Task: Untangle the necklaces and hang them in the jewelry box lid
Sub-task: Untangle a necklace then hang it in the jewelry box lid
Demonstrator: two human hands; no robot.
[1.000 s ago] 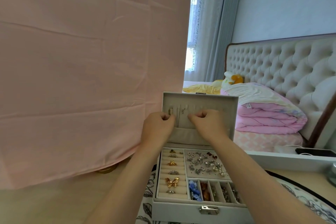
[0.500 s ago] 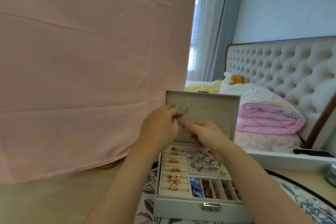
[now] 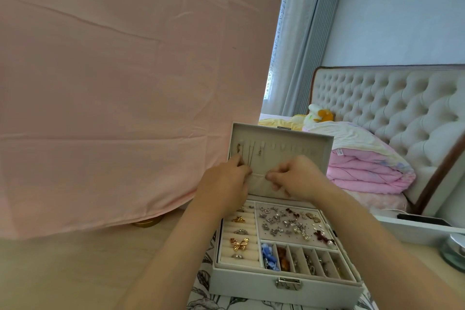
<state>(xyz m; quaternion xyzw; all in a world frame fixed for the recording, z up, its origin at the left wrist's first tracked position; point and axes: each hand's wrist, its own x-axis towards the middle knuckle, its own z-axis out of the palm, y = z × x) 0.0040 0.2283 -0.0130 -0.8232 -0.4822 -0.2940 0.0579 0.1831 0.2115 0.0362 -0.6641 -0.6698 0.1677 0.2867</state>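
— Hanging, is it, or untangling?
— Hanging, I judge. The jewelry box [image 3: 251, 284] sits open on the worktop [image 3: 75, 272]. Past its tray the hands are apart and level, left hand [image 3: 225, 181] and right hand [image 3: 298, 176], fingers curled at the pocket edge of the upright lid [image 3: 302, 142]. Whether they pinch a chain I cannot tell.
— And the necklaces?
— Thin necklaces [image 3: 251, 155] dangle from the lid's left hooks, just above the left hand. Next, their loose ends need tucking in without a snag.
— Changed?
— Half a second ago the left hand was up at the hooks, the right lower and close beside it.
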